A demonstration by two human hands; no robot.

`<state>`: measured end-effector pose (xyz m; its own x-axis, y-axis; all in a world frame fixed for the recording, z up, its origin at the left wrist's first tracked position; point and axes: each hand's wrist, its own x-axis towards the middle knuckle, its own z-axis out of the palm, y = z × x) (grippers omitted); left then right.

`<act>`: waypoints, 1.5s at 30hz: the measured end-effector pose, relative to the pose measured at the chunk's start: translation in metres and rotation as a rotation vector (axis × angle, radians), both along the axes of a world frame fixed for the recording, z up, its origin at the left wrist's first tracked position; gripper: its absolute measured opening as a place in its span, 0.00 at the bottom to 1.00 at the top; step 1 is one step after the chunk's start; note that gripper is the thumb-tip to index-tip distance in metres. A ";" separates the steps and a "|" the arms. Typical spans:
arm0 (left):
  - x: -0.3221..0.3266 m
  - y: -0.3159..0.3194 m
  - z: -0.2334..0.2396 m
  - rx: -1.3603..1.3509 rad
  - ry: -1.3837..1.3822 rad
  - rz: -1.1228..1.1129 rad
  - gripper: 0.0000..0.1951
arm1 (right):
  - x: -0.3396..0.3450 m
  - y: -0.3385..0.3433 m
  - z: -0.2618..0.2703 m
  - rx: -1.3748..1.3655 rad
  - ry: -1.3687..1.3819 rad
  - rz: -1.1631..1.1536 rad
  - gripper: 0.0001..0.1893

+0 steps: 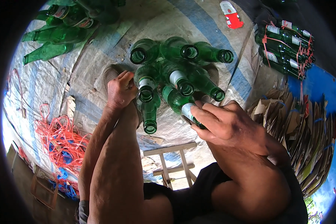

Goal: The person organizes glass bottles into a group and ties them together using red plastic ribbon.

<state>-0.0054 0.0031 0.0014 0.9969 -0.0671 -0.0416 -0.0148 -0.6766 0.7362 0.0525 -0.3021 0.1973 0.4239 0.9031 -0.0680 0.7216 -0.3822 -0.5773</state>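
Several green glass bottles stand or lean in a tight cluster between my feet. My right hand (224, 123) grips the neck of one green bottle (172, 98), over its white neck label, at the near right of the cluster. My left hand (122, 89) is beside the cluster's left side with its fingers curled; whether it touches glass I cannot tell. Nearest to it is a bottle with a worn white neck label (147, 74). A bottle without a neck label (150, 114) tilts towards me at the front. Another white-labelled bottle (176, 71) is in the middle.
A tarpaulin (92, 75) covers the ground. Loose green bottles (56, 35) lie at the far left, and a bundle of tied bottles (285, 46) at the far right. Pink twine (61, 140) is heaped on the left. Stacked flattened cardboard (299, 140) stands right; a wooden frame (170, 148) is below.
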 end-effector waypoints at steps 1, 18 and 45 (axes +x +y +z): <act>0.000 0.000 0.001 0.001 0.014 -0.004 0.10 | 0.000 0.001 -0.004 0.009 -0.090 0.067 0.19; 0.002 -0.004 0.007 0.076 -0.116 0.009 0.08 | -0.004 0.016 -0.009 -0.046 -0.220 0.063 0.17; -0.002 -0.001 0.004 0.008 -0.060 0.016 0.08 | 0.152 0.044 0.061 0.111 0.356 -0.496 0.09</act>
<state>-0.0070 0.0018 0.0056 0.9985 -0.0509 0.0182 -0.0481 -0.6828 0.7291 0.2041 -0.2578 0.2579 0.7635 0.6144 -0.1988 0.2298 -0.5462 -0.8055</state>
